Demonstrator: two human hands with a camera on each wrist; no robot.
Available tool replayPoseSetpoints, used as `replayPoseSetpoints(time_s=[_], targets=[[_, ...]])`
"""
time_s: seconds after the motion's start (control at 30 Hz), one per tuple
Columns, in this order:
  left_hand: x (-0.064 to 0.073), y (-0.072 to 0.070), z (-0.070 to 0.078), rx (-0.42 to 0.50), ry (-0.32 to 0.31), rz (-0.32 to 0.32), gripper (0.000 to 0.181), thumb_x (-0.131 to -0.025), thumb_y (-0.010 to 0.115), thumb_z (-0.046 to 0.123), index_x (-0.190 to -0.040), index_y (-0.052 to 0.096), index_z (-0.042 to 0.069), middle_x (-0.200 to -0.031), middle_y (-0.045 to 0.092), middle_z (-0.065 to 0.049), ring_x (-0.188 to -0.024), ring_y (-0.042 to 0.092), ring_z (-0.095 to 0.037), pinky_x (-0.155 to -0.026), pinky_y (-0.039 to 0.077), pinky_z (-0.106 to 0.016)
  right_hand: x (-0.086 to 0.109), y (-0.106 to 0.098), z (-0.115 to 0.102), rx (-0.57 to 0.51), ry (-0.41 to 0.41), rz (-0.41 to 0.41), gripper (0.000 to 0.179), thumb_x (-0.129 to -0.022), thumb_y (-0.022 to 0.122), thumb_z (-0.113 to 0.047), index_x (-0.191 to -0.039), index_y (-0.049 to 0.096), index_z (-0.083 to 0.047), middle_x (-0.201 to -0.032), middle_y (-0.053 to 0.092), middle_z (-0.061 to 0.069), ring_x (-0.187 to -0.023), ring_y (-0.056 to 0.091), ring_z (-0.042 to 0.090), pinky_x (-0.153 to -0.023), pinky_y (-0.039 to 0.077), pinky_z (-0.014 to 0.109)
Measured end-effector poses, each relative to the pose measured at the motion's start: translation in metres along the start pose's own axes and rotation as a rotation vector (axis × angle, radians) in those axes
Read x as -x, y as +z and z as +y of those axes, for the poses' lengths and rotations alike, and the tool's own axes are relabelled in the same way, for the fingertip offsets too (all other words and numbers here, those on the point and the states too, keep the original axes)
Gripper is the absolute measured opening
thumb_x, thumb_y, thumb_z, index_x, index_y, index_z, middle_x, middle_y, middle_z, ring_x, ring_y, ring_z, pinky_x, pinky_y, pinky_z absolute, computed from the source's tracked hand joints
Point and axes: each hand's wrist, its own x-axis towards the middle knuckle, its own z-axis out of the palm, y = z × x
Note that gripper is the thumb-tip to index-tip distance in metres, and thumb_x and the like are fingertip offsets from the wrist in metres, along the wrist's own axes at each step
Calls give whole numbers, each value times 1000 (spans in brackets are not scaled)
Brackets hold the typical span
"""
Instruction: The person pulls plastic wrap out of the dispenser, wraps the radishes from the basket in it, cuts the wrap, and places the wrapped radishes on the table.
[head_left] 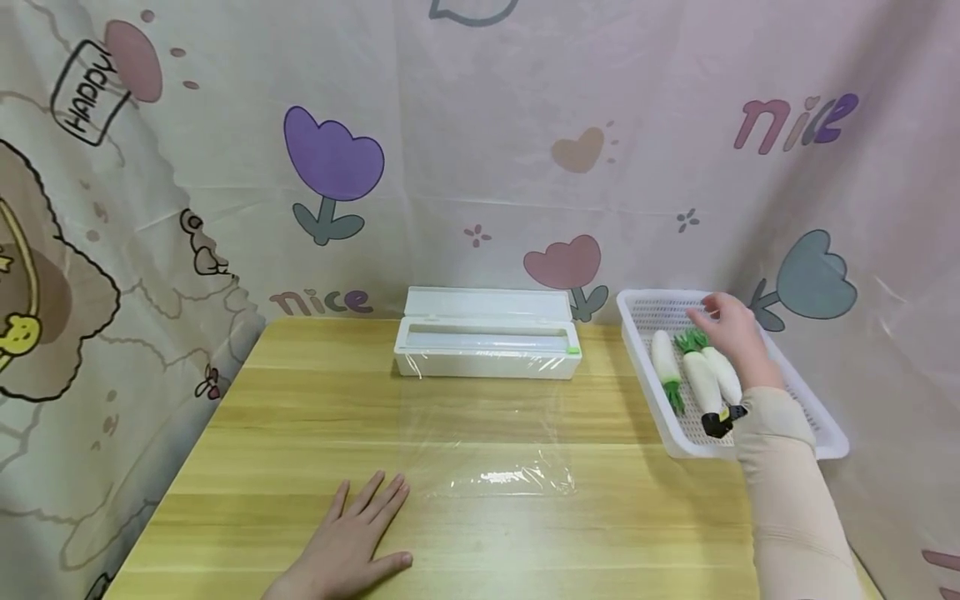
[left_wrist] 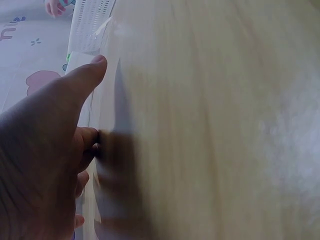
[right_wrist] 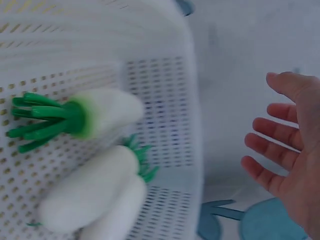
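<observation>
Radishes, three of them, are held in a white basket at the right of the table. At the left, the left hand is laid palm down on the table, its fingers spread and nothing grasped. Just beside its fingertips, clear film is spread on the wood, marked by bright glints. It is drawn from a white box, whose lid is raised and in which a pale roll is seen. In the basket, the leftmost radish is turned with its leaves toward the near side; the other two are set together, leaves toward the far side. All are white, smooth and plump, topped with bright green leaves. By a black device, their near ends are partly hidden. The right hand is held raised at the basket's far right, released, its fingers loosely bent and apart from the radishes.
</observation>
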Motion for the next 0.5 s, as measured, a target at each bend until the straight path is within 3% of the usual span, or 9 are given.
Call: replayPoseSetpoints(time_s=[0.27, 0.4, 0.5], targets=[[0, -2, 0, 20, -1, -12, 84, -87, 47, 73, -149, 39, 17, -156, 38, 2, -146, 31, -29, -110, -33, -25, -11, 39, 14, 208, -13, -290, 71, -97, 56, -38, -137, 35, 17, -131, 44, 43, -119, 46, 57, -101, 39, 66], [1, -3, -1, 21, -3, -20, 84, -87, 46, 73, -149, 39, 18, -156, 38, 3, -146, 31, -29, -109, -33, -25, -8, 54, 20, 264, 37, -404, 80, -94, 58, -38, -140, 28, 21, -130, 43, 45, -117, 47, 58, -99, 41, 66], [2, -3, -1, 24, 10, -8, 84, -87, 48, 72, -149, 40, 16, -156, 39, 2, -145, 33, -30, -109, -33, -25, -7, 64, 25, 286, 79, -463, 78, -93, 58, -42, -134, 37, 20, -124, 51, 43, -107, 57, 52, -92, 47, 62]])
